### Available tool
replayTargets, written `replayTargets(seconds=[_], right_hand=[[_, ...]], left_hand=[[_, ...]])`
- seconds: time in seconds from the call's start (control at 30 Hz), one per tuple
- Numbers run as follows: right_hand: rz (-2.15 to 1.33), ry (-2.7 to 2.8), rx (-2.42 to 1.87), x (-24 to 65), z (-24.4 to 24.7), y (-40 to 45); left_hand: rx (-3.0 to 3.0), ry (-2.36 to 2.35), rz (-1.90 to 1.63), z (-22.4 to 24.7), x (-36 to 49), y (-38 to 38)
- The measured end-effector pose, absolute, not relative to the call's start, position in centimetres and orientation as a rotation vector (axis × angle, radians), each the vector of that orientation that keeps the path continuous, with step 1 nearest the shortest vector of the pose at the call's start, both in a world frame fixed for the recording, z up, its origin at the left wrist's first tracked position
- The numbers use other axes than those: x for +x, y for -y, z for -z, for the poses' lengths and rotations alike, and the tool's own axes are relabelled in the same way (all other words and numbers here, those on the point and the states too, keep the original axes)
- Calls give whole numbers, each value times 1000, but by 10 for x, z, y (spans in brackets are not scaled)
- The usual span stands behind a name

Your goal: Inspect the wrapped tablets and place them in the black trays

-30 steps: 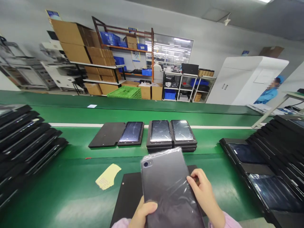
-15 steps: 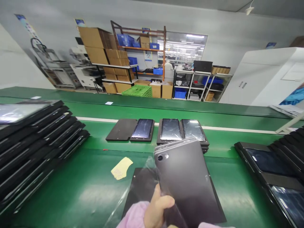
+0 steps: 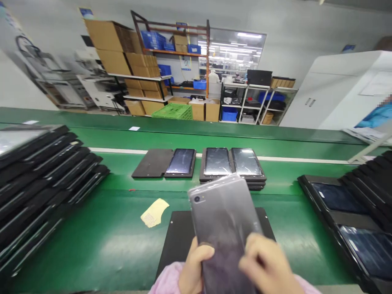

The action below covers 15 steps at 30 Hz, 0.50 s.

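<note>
Both hands are at the bottom middle of the view, around a grey tablet in clear plastic film point(image 3: 223, 228), its back and camera facing me. My left hand point(image 3: 196, 265) grips its lower left edge. My right hand point(image 3: 266, 261) lies over the lower right edge, too blurred to show its grip. Beneath the tablet is a flat black cover point(image 3: 180, 237) on the green belt point(image 3: 107, 245). A yellow paper slip point(image 3: 154, 212) lies left of that cover.
Stacks of black-cased tablets point(image 3: 52, 163) fill the belt's left side, with more point(image 3: 337, 200) on the right. Ahead lie a black cover point(image 3: 152, 163), a tablet point(image 3: 180, 162) and a stacked pair point(image 3: 232, 163). A co-worker's blue sleeve point(image 3: 375, 116) shows far right.
The tablet has swung back left since half a second ago. Loose film no longer shows at its left side, and my right hand has returned over its lower edge.
</note>
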State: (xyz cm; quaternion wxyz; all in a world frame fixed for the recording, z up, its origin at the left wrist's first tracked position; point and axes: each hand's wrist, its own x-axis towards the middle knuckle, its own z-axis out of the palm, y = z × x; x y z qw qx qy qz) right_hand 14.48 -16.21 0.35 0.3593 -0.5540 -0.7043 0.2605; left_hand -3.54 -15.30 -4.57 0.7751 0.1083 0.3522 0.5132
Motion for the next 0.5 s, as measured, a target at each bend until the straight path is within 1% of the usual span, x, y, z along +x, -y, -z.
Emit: replayTargets(seconds=[0.07, 0.13, 0.2, 0.27, 0.4, 0.5], right_hand=[[-622, 1644, -1629, 161, -5, 152], [-759, 1531, -1740, 166, -2, 143], [-1052, 1525, -1664, 162, 4, 138], [-1217, 1548, -1557, 154, 12, 138], [-1292, 1501, -1509, 148, 30, 142], [-1410, 1254, -1403, 165, 34, 143]], left_hand=[[175, -917, -1110, 52, -43, 151], [131, -1032, -1085, 56, -52, 149], [61, -1097, -1017, 60, -60, 147], [-26, -1142, -949, 64, -69, 146], [-5, -1185, -934, 75, -82, 147], [29, -1213, -933, 81, -91, 150]])
